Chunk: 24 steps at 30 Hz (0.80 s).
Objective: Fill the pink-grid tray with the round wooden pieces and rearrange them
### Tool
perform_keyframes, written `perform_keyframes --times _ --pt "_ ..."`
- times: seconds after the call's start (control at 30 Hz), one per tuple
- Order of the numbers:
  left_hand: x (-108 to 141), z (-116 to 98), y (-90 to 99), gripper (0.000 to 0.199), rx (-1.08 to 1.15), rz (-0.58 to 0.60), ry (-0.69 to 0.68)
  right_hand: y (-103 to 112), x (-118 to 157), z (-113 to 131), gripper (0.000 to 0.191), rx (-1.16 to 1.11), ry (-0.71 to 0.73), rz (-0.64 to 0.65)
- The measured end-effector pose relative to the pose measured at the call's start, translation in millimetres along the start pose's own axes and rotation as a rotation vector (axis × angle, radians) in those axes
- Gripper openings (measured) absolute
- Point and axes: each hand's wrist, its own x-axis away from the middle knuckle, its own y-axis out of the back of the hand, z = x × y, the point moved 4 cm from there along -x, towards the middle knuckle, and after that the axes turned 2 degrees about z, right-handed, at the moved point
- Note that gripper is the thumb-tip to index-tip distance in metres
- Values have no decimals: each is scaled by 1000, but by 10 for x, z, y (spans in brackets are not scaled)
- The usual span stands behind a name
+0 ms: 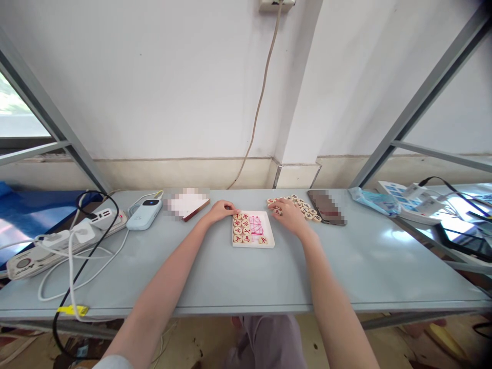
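Observation:
A shallow white box [253,245] lies on the table in front of me. Round xiangqi pieces [242,228] with red characters fill two columns on its left side, and one more piece [263,240] sits near the lower right corner. Pink lines mark its bare floor. At the upper left corner, my left hand [222,211] has its fingers curled against the rim. My right hand [291,218] is just right of the box, fingers bent down around a xiangqi piece [277,210] at the near edge of a loose group of pieces [302,206].
A phone [326,207] lies right of the loose pieces. Behind my left hand is a dark red-edged box [196,209]. A pale blue power device [145,212], a power strip [57,248] and tangled cables occupy the left. Papers and a plastic bag [374,201] lie right.

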Motion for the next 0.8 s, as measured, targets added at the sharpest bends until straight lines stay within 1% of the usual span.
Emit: perform_keyframes --times 0.07,0.13,0.2,0.23,0.27,0.3,0.4,0.6,0.7,0.8 --pt "-1 1 -2 34 -3 1 -3 54 16 102 21 -180 42 68" --pt "0 -4 -3 34 2 -2 -10 76 62 230 20 -309 108 232" --pt "3 -11 0 34 4 -13 -15 67 143 351 23 -334 168 441" --pt "5 -13 1 34 4 -17 -14 61 184 398 23 -312 187 519" --pt "8 -16 2 35 4 -18 -13 61 217 434 23 -280 195 562" --pt "12 -19 2 35 5 -17 -13 66 239 463 21 -247 200 576" --pt "24 -30 3 36 9 -3 -21 83 251 521 15 -191 202 547" --pt "36 -44 9 38 -14 0 -20 40 170 498 23 -146 103 477" --pt "33 -43 5 38 -9 6 -14 3 160 497 25 -133 116 461" --pt "28 -38 4 37 -11 6 -21 10 159 501 23 -107 125 424"
